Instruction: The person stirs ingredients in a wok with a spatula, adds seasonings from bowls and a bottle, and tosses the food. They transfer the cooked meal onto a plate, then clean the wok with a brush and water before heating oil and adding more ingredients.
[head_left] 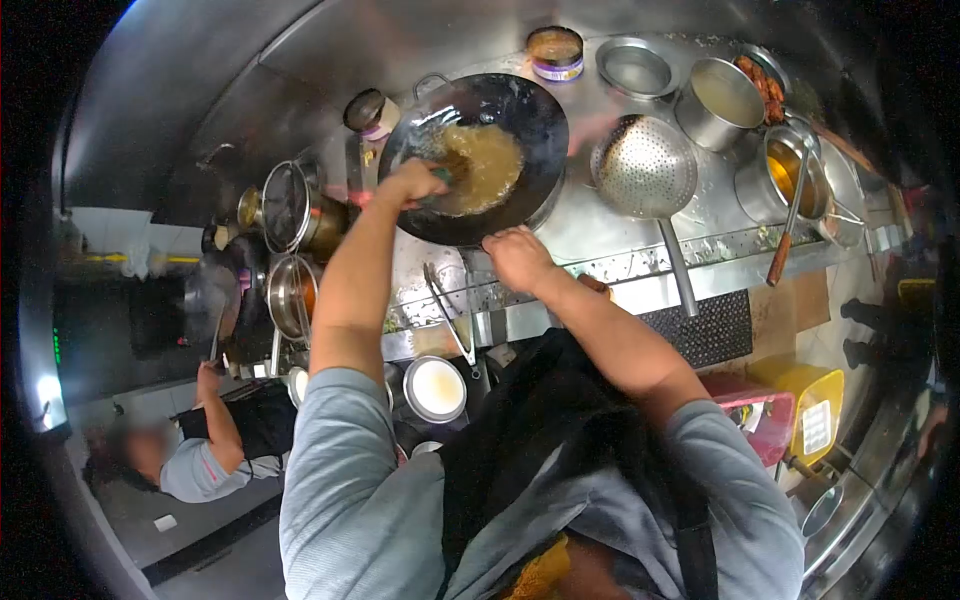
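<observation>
My left hand (412,184) is closed over the left part of a black wok (545,125). A bit of green and some brown show at its fingertips, but motion blur hides what it grips. Cloudy yellowish liquid (492,165) with foam lies in the wok. At the near edge of the wok, my right hand (518,260) has its fingers closed on the rim. Below the wok, metal tongs (450,315) lie on the counter. A perforated ladle (645,168) with a long handle rests right of the wok.
Tins (555,55) and a steel pot (720,100) stand along the back. At right, a ladle handle (788,235) crosses a pot of orange liquid (785,170). Lidded pots (287,207) are at left. A co-worker (215,445) is at lower left, a yellow bin (812,405) at right.
</observation>
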